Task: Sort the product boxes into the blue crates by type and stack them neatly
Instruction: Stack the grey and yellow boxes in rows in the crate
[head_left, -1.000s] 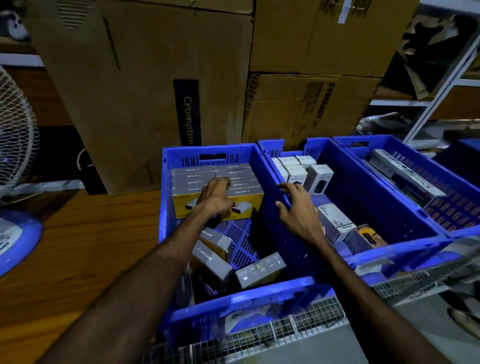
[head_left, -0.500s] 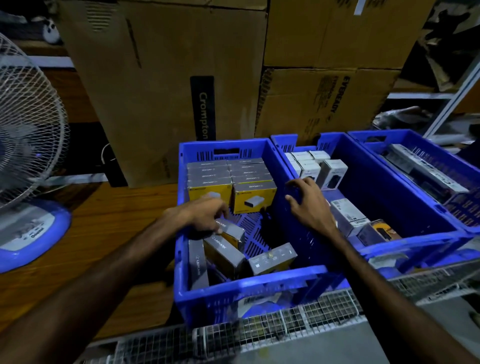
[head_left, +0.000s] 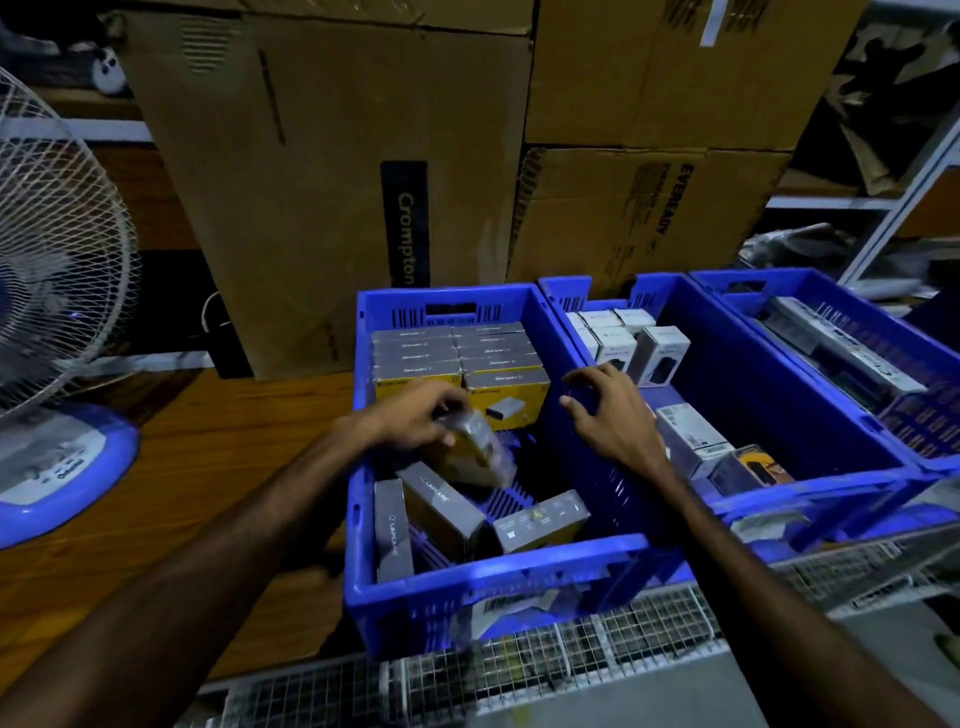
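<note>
Three blue crates stand side by side. In the left crate (head_left: 493, 569) grey-and-yellow boxes are stacked neatly at the far end (head_left: 457, 353), and three loose ones lie near the front (head_left: 441, 512). My left hand (head_left: 415, 415) is inside this crate, shut on a grey-and-yellow box (head_left: 475, 452), blurred and tilted above the loose ones. My right hand (head_left: 613, 421) rests with fingers spread on the wall between the left and middle crates, holding nothing. The middle crate (head_left: 810, 488) holds white boxes (head_left: 623, 338) at the back and loose boxes (head_left: 696, 441) in front.
The right crate (head_left: 883, 312) holds long flat boxes (head_left: 852, 358). Large cardboard cartons (head_left: 337, 182) rise right behind the crates. A pedestal fan (head_left: 47, 291) stands on the wooden surface at left. A wire mesh rack (head_left: 519, 665) runs under the crates' near edge. Metal shelving is at the far right.
My left hand drew back from the stacked boxes, reached down to the loose ones and lifted one box. My right hand stayed on the crate wall. The camera shifted slightly.
</note>
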